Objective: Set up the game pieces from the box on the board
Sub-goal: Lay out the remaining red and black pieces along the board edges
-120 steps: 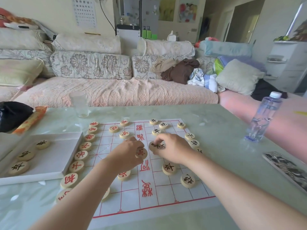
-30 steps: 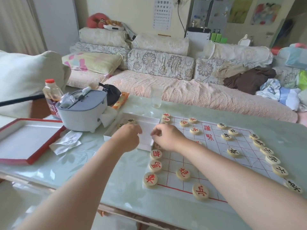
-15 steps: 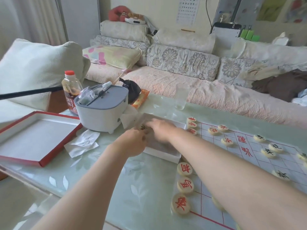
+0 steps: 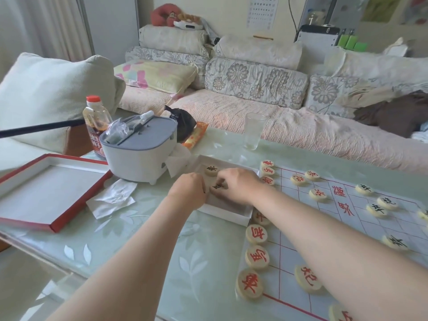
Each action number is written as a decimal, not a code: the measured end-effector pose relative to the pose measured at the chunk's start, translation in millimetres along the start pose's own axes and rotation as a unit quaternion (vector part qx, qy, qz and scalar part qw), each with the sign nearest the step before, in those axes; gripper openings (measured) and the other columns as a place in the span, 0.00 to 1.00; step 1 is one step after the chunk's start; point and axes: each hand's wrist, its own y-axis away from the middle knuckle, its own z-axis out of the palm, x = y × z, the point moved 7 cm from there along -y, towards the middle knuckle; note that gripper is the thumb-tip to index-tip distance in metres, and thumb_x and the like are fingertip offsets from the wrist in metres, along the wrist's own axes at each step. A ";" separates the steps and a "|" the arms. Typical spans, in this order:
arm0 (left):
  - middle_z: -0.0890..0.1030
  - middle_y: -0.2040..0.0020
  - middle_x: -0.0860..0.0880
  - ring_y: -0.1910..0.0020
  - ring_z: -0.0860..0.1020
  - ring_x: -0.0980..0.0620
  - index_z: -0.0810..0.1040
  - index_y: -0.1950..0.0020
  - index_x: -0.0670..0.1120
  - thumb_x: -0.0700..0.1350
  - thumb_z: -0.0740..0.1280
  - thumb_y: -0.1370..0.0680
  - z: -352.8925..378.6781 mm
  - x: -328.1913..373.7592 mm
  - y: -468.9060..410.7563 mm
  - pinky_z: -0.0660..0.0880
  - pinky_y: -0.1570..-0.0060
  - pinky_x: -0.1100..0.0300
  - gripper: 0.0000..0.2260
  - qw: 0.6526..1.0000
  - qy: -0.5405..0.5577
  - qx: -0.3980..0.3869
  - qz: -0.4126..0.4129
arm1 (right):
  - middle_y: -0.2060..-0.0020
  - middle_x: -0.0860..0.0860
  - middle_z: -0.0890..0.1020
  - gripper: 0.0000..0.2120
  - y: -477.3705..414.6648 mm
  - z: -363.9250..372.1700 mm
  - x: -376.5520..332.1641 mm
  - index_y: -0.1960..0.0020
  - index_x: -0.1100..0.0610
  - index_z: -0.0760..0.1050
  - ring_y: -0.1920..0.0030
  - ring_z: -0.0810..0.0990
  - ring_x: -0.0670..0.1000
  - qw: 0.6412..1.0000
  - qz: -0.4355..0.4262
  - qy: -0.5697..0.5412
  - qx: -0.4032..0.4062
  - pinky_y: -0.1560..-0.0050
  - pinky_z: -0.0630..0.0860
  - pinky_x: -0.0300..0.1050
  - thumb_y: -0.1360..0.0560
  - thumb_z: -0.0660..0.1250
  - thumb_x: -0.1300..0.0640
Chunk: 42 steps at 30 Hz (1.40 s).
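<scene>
Your camera rides on your head, facing forward and down over the tabletop (image 4: 139, 239). Your forearms enter from the bottom edge and meet at the box (image 4: 228, 214). There your left hand (image 4: 188, 193) and right hand (image 4: 238, 185) sit mid-frame, near enough to show the black mark on the piece (image 4: 217, 187) between them. The board (image 4: 361, 218) runs off the right edge, and the sofa (image 4: 231, 107) fills the far side.

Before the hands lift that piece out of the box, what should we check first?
1. Right hand pinches the black-marked piece: ok.
2. Left hand holds something: cannot tell, its fingers are hidden.
3. Box emptied: not ok, a second piece lies in it.
4. Board has free points: ok.
5. Glass stands clear of the way to the board: ok.
</scene>
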 end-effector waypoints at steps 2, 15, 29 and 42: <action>0.80 0.51 0.47 0.51 0.77 0.45 0.79 0.55 0.47 0.44 0.66 0.25 2.3 0.7 -4.5 0.77 0.54 0.55 0.03 1.000 -0.003 0.001 -0.016 | 0.42 0.45 0.80 0.15 6.4 -2.8 3.5 0.43 0.42 0.76 0.41 0.78 0.51 1.000 0.000 0.005 0.005 0.48 0.71 0.45 0.25 0.65 0.36; 0.76 0.45 0.46 0.49 0.76 0.46 0.73 0.39 0.45 0.47 0.67 0.28 6.5 128.4 -3.8 0.74 0.55 0.57 0.18 0.995 0.024 0.039 0.088 | 0.35 0.49 0.72 0.21 103.8 -49.5 90.7 0.31 0.46 0.70 0.39 0.76 0.54 0.991 0.069 -0.089 0.074 0.44 0.75 0.51 0.23 0.66 0.44; 0.74 0.51 0.50 0.55 0.76 0.50 0.79 0.51 0.49 0.48 0.65 0.28 77.6 330.8 22.6 0.73 0.55 0.61 0.09 0.963 0.086 -0.022 0.255 | 0.37 0.48 0.75 0.20 256.5 -70.3 281.0 0.33 0.46 0.71 0.39 0.76 0.51 0.948 0.281 -0.090 0.122 0.44 0.71 0.46 0.22 0.63 0.40; 0.79 0.45 0.53 0.49 0.78 0.52 0.77 0.38 0.50 0.53 0.66 0.26 152.4 445.0 73.8 0.76 0.47 0.59 0.17 0.917 0.104 -0.174 0.345 | 0.37 0.50 0.76 0.24 339.6 -77.1 365.2 0.33 0.49 0.75 0.37 0.75 0.51 0.912 0.347 -0.191 0.106 0.40 0.70 0.43 0.27 0.72 0.46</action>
